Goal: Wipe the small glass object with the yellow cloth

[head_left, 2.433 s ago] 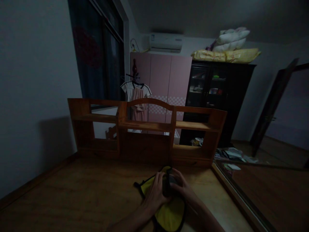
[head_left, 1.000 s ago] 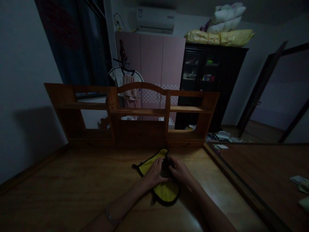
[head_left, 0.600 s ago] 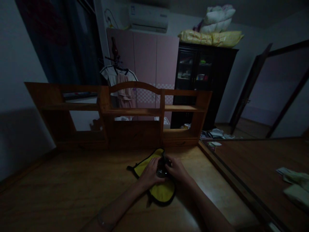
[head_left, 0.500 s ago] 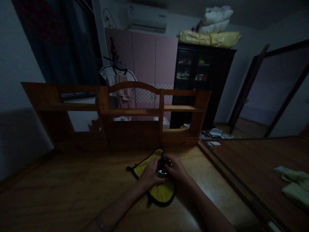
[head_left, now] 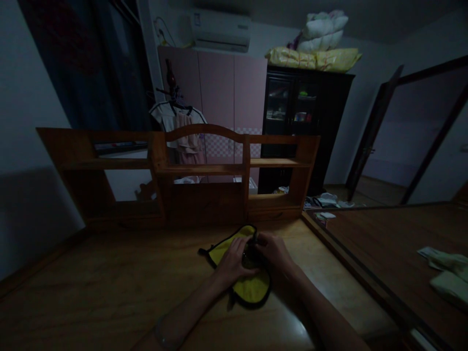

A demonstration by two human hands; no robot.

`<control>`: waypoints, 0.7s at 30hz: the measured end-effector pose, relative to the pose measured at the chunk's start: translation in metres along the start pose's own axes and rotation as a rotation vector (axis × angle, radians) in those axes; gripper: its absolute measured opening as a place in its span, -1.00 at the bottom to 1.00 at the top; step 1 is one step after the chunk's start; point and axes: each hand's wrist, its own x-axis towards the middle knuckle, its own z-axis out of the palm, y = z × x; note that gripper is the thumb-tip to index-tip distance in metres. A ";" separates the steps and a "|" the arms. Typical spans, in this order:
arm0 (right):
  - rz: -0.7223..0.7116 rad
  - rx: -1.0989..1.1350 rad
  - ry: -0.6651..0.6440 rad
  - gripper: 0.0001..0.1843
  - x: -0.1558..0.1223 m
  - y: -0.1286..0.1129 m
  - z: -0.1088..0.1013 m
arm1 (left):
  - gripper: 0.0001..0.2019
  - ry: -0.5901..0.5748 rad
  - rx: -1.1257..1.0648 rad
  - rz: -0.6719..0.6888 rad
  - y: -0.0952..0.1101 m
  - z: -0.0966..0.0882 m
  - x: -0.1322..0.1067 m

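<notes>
A yellow cloth [head_left: 256, 290] with a black border is spread on the wooden tabletop. Over its middle is a small, dark, round object [head_left: 250, 257], partly shiny; its exact kind is hard to see in the dim light. My left hand [head_left: 233, 261] is curled around its left side, with the thumb along the near side. At the object's upper right, my right hand [head_left: 273, 251] has its fingers closed together beside a dark piece at the top. What those fingers pinch is hidden.
A wooden shelf unit [head_left: 204, 169] stands along the tabletop's [head_left: 146, 287] far edge. A raised wooden rail [head_left: 340, 253] borders the right side. Beyond it, pale green cloth [head_left: 448, 265] lies on a brown wooden surface. Pink [head_left: 215, 92] and black cabinets [head_left: 310, 122] stand behind.
Both hands, the round object and the cloth appear slightly farther right as the view shifts. The right fingers have moved up over the object's top, and its bright rim no longer shows.
</notes>
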 end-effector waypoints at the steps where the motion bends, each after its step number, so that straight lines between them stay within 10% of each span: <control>1: -0.020 0.021 -0.008 -0.85 0.000 -0.001 0.000 | -0.14 0.004 0.007 0.003 -0.001 0.001 0.000; 11: -0.229 0.126 -0.079 -0.55 -0.003 0.008 0.007 | -0.08 0.043 0.041 0.026 -0.012 0.009 -0.004; 21: -0.098 -0.038 0.011 -0.91 -0.001 0.009 0.001 | -0.08 0.022 0.036 0.043 0.000 0.000 -0.002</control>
